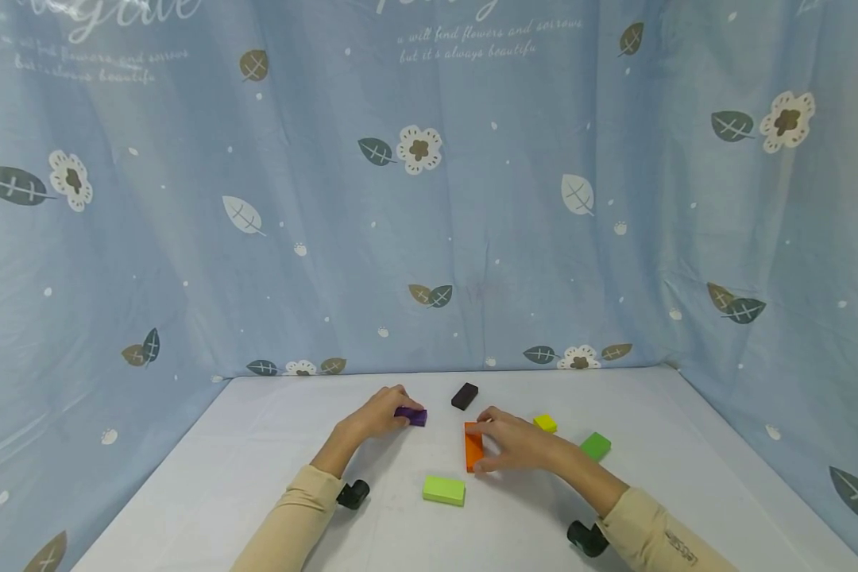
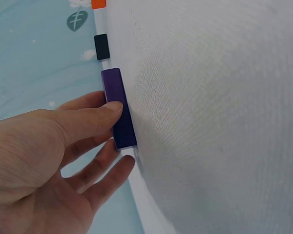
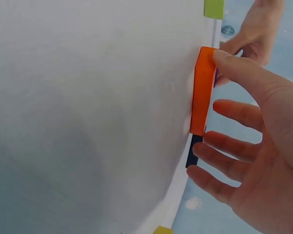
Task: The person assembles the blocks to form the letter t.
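My left hand (image 1: 381, 411) pinches a purple block (image 1: 411, 416) at the left of the table, thumb (image 2: 115, 107) on its near face and fingers behind it. My right hand (image 1: 518, 441) holds an orange block (image 1: 473, 449) by its two ends, with the thumb at the near end and fingertips by the far end. The orange block is long and lies flat on the table. A black block (image 1: 465, 396) lies beyond and between the hands. Nearer than the orange block is a lime green block (image 1: 444, 490).
A small yellow block (image 1: 546, 423) lies behind the right wrist, and a green block (image 1: 596, 446) is partly hidden by the right forearm. Dark wrist cameras (image 1: 353, 494) hang below both wrists. The white tabletop (image 1: 222, 477) meets a blue patterned curtain (image 1: 329, 278) at the back and sides.
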Demonstrator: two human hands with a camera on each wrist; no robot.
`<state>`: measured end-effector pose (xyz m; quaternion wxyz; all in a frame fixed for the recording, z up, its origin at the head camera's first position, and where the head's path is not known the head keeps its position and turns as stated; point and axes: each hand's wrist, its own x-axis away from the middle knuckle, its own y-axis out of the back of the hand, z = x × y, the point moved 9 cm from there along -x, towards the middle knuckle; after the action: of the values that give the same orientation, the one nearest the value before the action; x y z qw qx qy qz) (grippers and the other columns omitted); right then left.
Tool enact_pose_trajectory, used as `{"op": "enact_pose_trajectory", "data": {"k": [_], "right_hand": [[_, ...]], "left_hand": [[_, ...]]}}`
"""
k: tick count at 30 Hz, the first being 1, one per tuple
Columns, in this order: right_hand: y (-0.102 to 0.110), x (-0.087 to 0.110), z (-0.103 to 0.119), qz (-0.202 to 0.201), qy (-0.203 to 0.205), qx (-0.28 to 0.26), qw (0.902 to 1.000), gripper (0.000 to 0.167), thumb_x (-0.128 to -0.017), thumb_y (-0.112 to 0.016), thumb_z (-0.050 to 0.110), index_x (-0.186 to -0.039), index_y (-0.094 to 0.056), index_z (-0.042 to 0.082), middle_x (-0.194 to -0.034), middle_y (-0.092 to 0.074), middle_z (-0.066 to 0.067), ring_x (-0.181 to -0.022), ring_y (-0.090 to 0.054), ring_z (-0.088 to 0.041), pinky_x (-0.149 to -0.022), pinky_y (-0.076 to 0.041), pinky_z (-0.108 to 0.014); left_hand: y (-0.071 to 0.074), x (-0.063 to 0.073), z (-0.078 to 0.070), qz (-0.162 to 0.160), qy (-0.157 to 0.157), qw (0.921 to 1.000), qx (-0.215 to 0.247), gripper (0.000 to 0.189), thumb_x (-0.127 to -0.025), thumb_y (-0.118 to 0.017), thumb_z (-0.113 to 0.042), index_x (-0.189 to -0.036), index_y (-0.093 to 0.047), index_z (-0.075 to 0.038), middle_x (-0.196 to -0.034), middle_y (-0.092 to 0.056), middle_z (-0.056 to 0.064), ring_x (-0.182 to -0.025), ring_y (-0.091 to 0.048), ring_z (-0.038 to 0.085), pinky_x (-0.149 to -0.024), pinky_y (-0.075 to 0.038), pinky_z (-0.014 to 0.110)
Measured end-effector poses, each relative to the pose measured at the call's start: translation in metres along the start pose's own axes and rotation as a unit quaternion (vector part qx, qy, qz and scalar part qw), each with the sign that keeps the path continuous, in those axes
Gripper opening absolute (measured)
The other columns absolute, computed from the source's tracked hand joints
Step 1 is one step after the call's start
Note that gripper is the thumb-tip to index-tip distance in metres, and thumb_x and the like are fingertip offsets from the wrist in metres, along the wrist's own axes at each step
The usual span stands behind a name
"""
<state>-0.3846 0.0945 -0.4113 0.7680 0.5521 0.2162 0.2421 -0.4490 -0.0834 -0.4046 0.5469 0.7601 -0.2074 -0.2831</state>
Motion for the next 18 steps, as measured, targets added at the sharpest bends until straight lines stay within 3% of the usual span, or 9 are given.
{"op": "enact_pose_trajectory", "data": {"k": [6, 18], "right_hand": [[-0.0014, 0.0015, 0.0014, -0.003, 0.003, -0.001, 1.0000, 0.062, -0.082, -0.076, 0.045, -0.132, -0.063, 0.011, -0.128, -0.055, -0.009, -0.106, -0.057, -0.022, -0.095, -0.052, -0.042], [-0.0010, 0.0001, -0.0031, 0.000, 0.008, -0.011, 0.9999, 0.058, -0.082, -0.078, 0.043, -0.131, -0.065, 0.014, -0.127, -0.056, -0.007, -0.109, -0.057, -0.022, -0.098, -0.051, -0.043]], "left_hand": [[-0.0012, 0.0007, -0.0026, -0.002, -0.013, 0.9999, -0.002, 0.033, -0.084, -0.072, 0.000, -0.116, -0.073, -0.007, -0.102, -0.065, 0.011, -0.092, -0.057, 0.025, -0.082, -0.046, 0.038], [0.0016, 0.0016, -0.0052, 0.003, -0.010, 0.9999, 0.002, 0.033, -0.084, -0.071, 0.002, -0.117, -0.073, -0.006, -0.102, -0.065, 0.013, -0.091, -0.057, 0.025, -0.081, -0.046, 0.036]]}}
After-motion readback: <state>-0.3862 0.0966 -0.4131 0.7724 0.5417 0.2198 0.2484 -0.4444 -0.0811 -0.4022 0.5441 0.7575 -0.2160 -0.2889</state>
